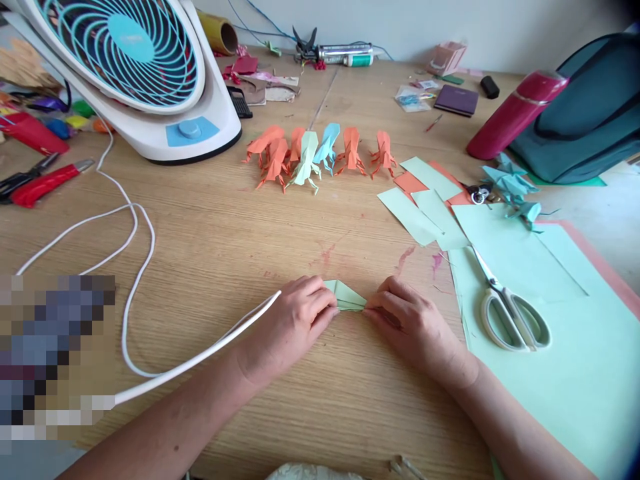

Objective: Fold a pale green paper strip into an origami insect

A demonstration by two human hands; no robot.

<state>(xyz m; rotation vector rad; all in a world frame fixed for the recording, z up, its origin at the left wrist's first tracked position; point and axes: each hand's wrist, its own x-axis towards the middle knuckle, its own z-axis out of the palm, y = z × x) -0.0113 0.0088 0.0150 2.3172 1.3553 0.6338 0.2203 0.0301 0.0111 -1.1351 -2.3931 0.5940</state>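
Two hands meet over the table (200,247), each pinching one end of a single folded paper (345,297). The paper lies between them: its left end under the thumb and fingers of the left hand (303,303), its right tip between thumb and forefinger of the right hand (413,317). One white cable (200,357) runs alongside the left forearm, its end just beside the left hand.

To the right of the right hand, one pair of scissors (516,317) rests on green sheets (540,400), whose number I cannot tell. Beyond the right hand lie three green strips (405,215), overlapping orange paper (411,183).

Ahead of both hands, well apart from them, stand seven paper figures (307,157): five orange, one pale green, one blue. More teal figures (525,210) sit far ahead of the right hand, overlapping too much to count. Behind those are one red bottle (517,113) and one teal bag (590,120).

Far ahead of the left hand stands one fan (227,107); its hub (131,38) bears a faint mark, too small to read. Farthest out, past the figures, a can (359,61) wears a green label, its lettering likewise illegible.
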